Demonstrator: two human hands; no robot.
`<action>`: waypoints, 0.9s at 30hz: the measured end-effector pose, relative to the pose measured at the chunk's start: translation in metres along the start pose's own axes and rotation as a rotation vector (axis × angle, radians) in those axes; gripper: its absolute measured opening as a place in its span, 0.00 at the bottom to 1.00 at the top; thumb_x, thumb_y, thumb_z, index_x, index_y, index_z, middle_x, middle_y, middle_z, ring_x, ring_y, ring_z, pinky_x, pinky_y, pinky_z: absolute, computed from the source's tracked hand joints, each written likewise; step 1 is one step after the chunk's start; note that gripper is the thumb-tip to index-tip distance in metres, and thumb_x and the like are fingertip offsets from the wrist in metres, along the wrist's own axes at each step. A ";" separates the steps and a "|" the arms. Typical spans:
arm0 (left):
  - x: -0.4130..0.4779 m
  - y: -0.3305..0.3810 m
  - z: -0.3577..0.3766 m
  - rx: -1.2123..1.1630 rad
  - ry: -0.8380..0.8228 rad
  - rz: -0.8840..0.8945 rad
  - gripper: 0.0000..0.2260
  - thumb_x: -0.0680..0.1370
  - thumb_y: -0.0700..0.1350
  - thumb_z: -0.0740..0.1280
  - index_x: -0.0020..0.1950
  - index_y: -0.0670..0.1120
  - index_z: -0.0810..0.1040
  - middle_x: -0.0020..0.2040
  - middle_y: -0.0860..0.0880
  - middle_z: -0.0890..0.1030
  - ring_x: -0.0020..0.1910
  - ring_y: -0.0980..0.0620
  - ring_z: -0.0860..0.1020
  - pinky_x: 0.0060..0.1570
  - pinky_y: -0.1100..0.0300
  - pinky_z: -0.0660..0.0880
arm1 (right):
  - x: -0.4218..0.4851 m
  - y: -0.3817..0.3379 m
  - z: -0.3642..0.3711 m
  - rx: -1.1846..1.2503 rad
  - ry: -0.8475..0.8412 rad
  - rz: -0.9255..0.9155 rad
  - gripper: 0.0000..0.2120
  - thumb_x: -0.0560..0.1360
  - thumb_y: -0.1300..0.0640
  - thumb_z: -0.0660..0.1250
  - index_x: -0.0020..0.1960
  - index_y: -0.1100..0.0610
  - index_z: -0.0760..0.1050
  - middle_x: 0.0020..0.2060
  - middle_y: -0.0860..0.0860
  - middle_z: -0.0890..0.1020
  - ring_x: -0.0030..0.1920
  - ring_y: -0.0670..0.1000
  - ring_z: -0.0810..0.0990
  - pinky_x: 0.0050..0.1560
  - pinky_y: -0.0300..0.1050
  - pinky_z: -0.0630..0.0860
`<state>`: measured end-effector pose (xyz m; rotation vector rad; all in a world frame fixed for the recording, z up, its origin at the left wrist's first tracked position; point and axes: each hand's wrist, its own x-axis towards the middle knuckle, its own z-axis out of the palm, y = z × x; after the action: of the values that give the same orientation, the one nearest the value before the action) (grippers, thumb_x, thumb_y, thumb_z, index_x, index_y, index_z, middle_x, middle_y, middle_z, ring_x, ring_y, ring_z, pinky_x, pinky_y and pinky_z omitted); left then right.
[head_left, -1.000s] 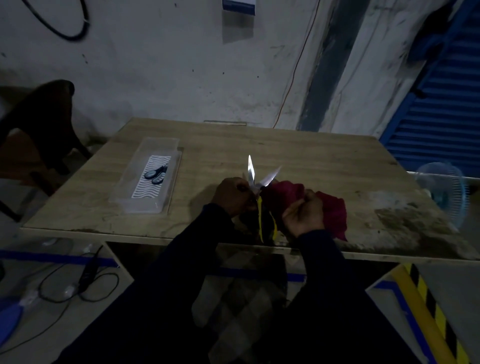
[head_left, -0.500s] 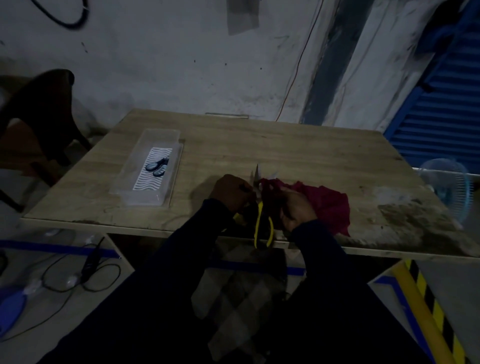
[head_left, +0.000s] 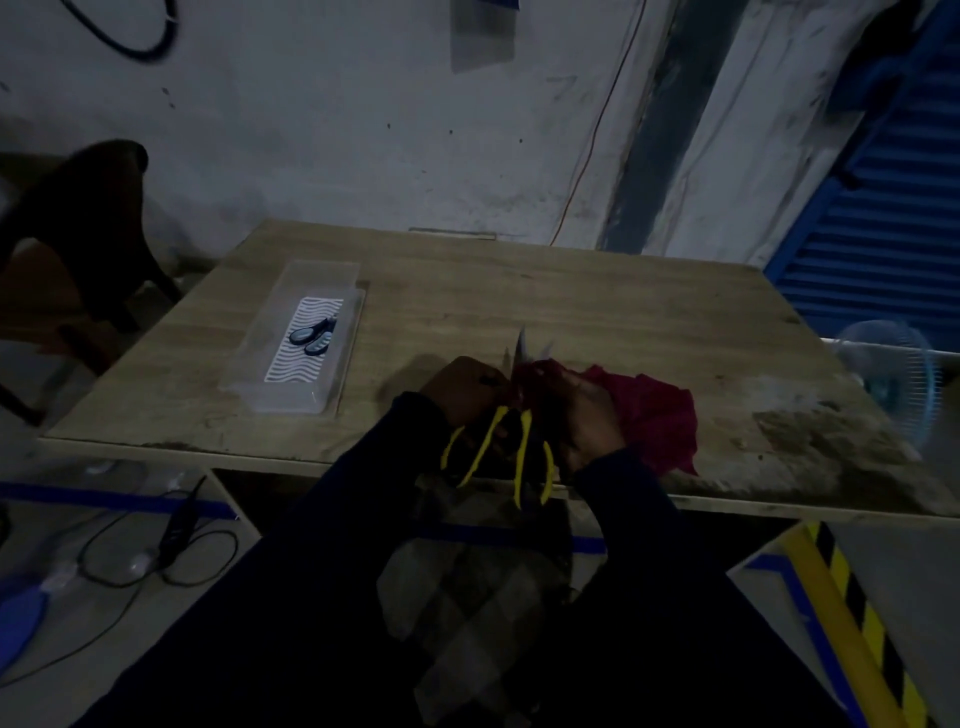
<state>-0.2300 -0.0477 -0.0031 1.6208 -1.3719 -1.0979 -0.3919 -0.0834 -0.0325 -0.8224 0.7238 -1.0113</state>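
Note:
At the table's near edge I hold a pair of scissors with black and yellow handles (head_left: 511, 447), blades slightly apart and pointing away from me. My left hand (head_left: 460, 392) grips the scissors near the pivot. My right hand (head_left: 589, 415) grips a crumpled red cloth (head_left: 652, 415) and presses it against the blades. The cloth spreads to the right on the wooden table (head_left: 571, 306). The light is dim and the fingers are hard to make out.
A clear plastic tray (head_left: 275, 364) with a wave-patterned liner and small blue-handled scissors (head_left: 313, 335) lies at the left. A dark chair (head_left: 78, 228) stands beyond the left edge. A pale blue fan (head_left: 893, 379) is at the right edge. Cables (head_left: 171, 540) lie on the floor.
The blades, wide apart and raised a second ago, have come down and nearly closed. My right hand has pushed the red cloth onto them.

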 end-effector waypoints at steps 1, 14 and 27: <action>-0.001 -0.002 0.002 -0.065 0.004 -0.007 0.08 0.74 0.42 0.75 0.43 0.36 0.85 0.41 0.35 0.84 0.37 0.42 0.83 0.45 0.45 0.81 | 0.000 0.000 -0.002 -0.005 0.025 0.015 0.19 0.63 0.55 0.80 0.49 0.64 0.82 0.45 0.61 0.81 0.43 0.57 0.80 0.51 0.54 0.75; 0.001 -0.024 0.007 -0.167 -0.031 -0.027 0.06 0.68 0.41 0.80 0.41 0.40 0.87 0.40 0.34 0.84 0.37 0.48 0.79 0.40 0.57 0.75 | -0.001 0.000 -0.007 -0.058 0.063 0.156 0.14 0.73 0.58 0.73 0.52 0.68 0.82 0.47 0.65 0.82 0.37 0.57 0.80 0.51 0.57 0.75; 0.009 -0.029 0.011 -0.092 -0.092 0.007 0.12 0.72 0.47 0.78 0.30 0.43 0.84 0.27 0.45 0.81 0.27 0.52 0.77 0.35 0.60 0.74 | 0.014 -0.008 -0.015 -0.136 0.134 0.171 0.18 0.68 0.58 0.74 0.55 0.65 0.82 0.50 0.62 0.82 0.47 0.59 0.81 0.64 0.60 0.74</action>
<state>-0.2291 -0.0517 -0.0350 1.5145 -1.3643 -1.2272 -0.4024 -0.1028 -0.0356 -0.8002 0.9694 -0.8760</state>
